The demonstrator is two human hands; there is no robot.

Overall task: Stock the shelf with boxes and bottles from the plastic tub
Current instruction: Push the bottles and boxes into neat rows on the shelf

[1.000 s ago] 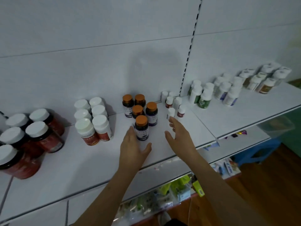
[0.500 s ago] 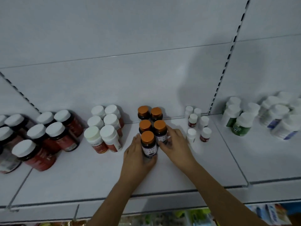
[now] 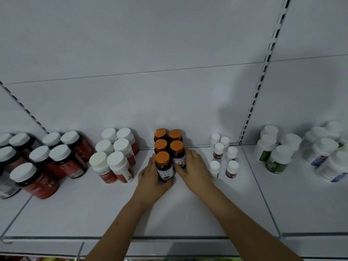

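Note:
Several dark bottles with orange caps (image 3: 168,145) stand in two rows on the white shelf (image 3: 113,213), near the back wall. My left hand (image 3: 150,178) curls round the front orange-capped bottle (image 3: 164,166) from the left. My right hand (image 3: 194,166) wraps its fingers round the bottle (image 3: 177,153) just behind and to the right of it. The plastic tub is out of view.
Left of the cluster stand white-capped bottles with red labels (image 3: 114,153), then larger dark red jars (image 3: 49,162). Small white vials (image 3: 223,153) stand to the right, then green-labelled bottles (image 3: 273,155) and blue-labelled ones (image 3: 327,157) past the upright (image 3: 263,68).
Both hands reached forward from the shelf's front and closed round the front orange-capped bottles. The view swung left and drew closer to the shelf.

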